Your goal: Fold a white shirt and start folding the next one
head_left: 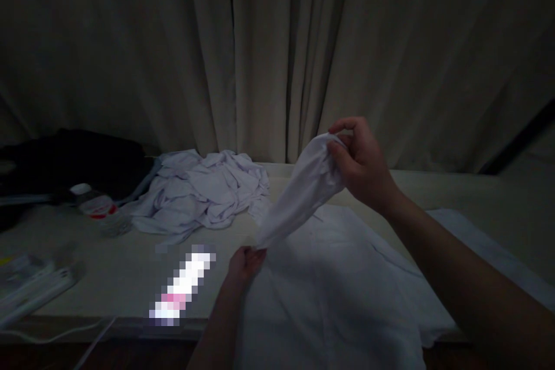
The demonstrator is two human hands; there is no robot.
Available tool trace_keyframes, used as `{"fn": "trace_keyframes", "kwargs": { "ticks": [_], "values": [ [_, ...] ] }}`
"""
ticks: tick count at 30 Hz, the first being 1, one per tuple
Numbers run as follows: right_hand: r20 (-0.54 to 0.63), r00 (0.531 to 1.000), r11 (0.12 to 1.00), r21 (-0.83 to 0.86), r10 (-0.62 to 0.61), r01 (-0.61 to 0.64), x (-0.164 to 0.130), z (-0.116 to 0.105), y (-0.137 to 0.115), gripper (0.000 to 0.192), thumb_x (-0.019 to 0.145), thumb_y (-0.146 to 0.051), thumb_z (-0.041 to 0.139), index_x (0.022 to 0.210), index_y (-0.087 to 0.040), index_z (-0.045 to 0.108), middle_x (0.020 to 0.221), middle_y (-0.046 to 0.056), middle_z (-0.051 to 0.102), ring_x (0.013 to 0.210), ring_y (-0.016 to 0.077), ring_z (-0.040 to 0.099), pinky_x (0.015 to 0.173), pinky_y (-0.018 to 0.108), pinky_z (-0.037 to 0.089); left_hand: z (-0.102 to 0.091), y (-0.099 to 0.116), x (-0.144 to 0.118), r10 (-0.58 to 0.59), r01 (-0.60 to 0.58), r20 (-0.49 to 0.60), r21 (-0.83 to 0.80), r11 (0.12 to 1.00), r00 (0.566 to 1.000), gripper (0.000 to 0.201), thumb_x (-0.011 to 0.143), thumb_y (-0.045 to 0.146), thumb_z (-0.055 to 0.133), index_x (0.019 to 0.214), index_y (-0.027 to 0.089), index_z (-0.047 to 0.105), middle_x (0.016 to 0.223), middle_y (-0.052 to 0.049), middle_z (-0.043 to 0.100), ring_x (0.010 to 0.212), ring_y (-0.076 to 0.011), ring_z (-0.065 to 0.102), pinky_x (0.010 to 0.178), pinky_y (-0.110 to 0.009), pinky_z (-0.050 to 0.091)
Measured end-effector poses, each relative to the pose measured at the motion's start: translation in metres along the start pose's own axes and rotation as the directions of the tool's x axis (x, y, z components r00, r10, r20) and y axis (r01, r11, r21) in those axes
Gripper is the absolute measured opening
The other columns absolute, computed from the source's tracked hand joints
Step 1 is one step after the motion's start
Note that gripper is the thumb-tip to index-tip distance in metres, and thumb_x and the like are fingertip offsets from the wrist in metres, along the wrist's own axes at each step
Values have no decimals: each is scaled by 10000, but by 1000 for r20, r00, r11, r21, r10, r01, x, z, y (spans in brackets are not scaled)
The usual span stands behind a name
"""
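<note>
A white shirt lies spread over the table in front of me, its lower part hanging past the near edge. My right hand is raised and grips one end of the shirt's sleeve between thumb and fingers. Lower down and to the left, my left hand pinches the sleeve's other end, beside the shirt body. Between both hands the sleeve slants upward to the right, lifted off the table. The shirt's other sleeve stretches out on the right, partly behind my forearm.
A heap of crumpled white cloth lies at the back left. Beside it are dark clothing and a clear bottle. A pixelated bright screen and a white device lie on the table. Curtains hang behind.
</note>
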State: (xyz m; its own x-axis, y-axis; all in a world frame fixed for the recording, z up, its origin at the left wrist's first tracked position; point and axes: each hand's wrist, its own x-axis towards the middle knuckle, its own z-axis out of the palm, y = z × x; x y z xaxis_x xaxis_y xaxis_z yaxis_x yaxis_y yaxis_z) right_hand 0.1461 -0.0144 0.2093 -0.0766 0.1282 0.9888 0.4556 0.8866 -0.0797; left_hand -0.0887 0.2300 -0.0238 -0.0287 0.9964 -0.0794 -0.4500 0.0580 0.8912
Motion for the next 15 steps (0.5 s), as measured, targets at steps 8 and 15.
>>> {"fn": "trace_keyframes", "kwargs": {
  "ticks": [8,15],
  "values": [
    [22,1000,996,-92,-12,14,29,7,22,143,855,-245,448,998,-240,442,644,-53,404,570,118,425,569,270,379,-34,21,-14,426,-399,185,771,496,886,242,687,102,556,898,161,658,942,-83,700,869,-174,624,832,-274,444],
    [148,974,972,-136,-171,191,70,43,6,199,825,-141,411,1009,-214,435,927,1,537,873,151,522,844,347,413,-22,11,-2,489,-462,369,883,81,790,288,798,299,491,1008,171,642,993,-91,662,912,-183,603,833,-280,417]
  ]
}}
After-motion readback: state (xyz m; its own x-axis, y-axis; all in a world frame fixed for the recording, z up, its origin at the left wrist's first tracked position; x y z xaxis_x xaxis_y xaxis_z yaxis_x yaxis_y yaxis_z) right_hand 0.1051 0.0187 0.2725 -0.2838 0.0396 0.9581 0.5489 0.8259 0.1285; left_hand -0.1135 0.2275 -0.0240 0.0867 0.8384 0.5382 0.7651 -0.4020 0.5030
